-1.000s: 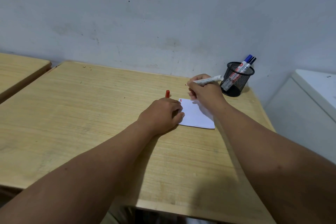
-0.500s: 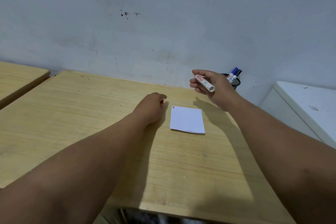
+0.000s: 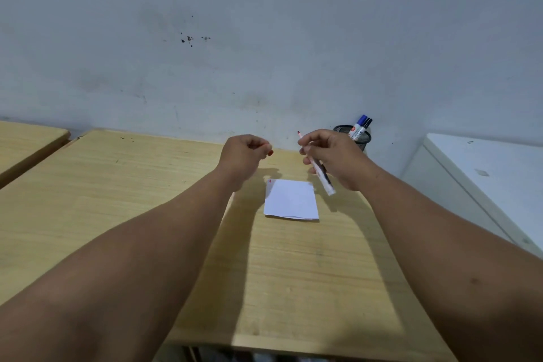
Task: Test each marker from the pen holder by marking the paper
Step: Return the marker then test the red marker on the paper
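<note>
The right hand (image 3: 332,156) grips the uncapped marker (image 3: 318,169), tip up; the left hand (image 3: 245,153) pinches its red cap (image 3: 270,152), probably to recap it above the paper (image 3: 291,200).

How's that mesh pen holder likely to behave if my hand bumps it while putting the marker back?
The pen holder looks like thin wire mesh, so it is probably light and would slide easily on the smooth wooden desk. The two markers lean out past its rim, so it may tip toward that side. It stands near the desk's back corner.
</note>
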